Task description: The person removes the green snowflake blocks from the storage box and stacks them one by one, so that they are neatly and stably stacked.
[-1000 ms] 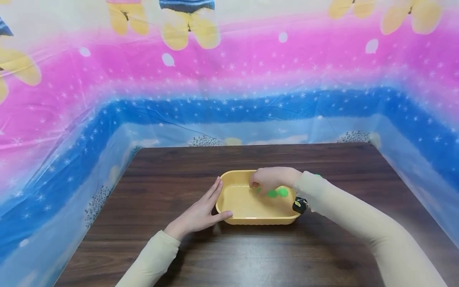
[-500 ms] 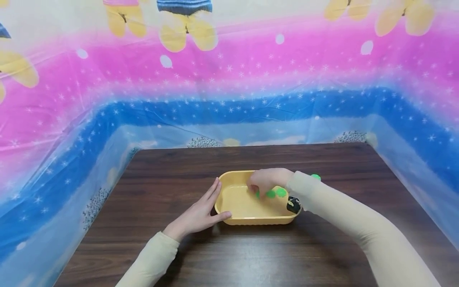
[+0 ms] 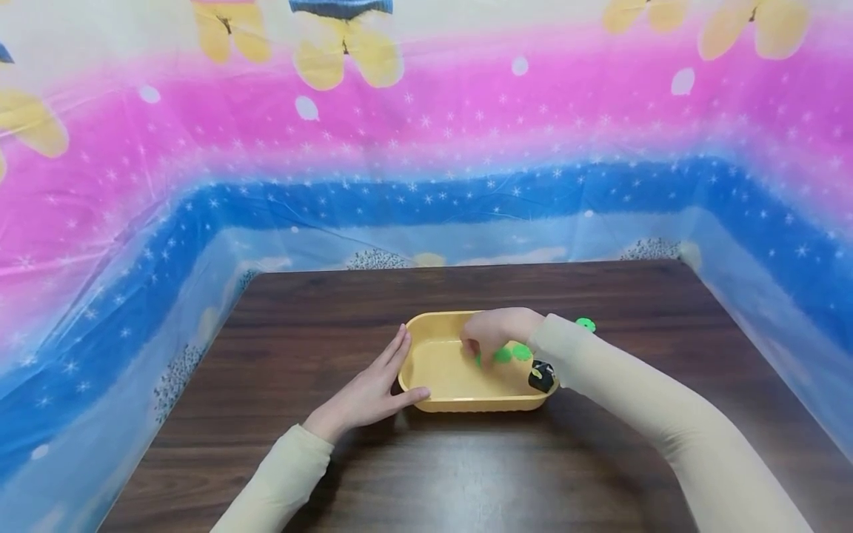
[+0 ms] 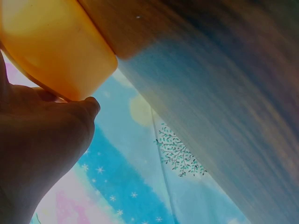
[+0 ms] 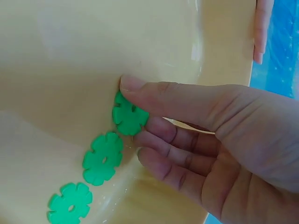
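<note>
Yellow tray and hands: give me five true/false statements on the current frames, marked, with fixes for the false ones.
1. The left hand touches the yellow tray. True.
2. The right hand rests on the table, clear of the tray. False: it reaches inside the tray.
3. The right hand holds a green disc. True.
4. The discs in the right wrist view have smooth, unbroken edges. False: their edges are notched.
5. Another green disc lies outside the tray, on the table. True.
</note>
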A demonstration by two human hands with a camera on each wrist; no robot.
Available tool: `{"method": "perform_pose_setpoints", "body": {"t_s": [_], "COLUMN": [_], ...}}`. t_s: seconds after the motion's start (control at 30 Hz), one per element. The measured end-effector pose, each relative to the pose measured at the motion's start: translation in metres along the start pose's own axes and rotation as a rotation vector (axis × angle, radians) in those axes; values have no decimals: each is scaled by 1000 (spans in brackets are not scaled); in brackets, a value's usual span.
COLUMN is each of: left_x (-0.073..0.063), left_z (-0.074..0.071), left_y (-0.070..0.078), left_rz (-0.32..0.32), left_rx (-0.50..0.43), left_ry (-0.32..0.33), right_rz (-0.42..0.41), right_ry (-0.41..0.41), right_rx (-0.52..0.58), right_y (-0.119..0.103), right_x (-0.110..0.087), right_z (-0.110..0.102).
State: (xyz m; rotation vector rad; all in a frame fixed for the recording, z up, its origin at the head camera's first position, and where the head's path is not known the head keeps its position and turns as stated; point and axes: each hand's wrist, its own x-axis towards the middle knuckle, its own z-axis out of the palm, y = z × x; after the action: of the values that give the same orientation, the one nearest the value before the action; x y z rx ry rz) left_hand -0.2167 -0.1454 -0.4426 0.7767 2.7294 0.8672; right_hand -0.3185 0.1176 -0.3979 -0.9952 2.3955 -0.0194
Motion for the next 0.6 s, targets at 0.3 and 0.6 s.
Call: {"method": "perform_pose_setpoints", "body": {"t_s": [0.3, 0.6], "left_x": [4, 4], "left_z": [-3, 0], "left_y": [2, 3], "left_rz": [1, 12], "left_rx": [1, -8], "left_ry": [12, -3], "right_rz": [12, -8], "right_ry": [9, 17], "right_rx": [31, 83], "right_y": [2, 4], "right_x": [-9, -15], "right_z": [-6, -7]}}
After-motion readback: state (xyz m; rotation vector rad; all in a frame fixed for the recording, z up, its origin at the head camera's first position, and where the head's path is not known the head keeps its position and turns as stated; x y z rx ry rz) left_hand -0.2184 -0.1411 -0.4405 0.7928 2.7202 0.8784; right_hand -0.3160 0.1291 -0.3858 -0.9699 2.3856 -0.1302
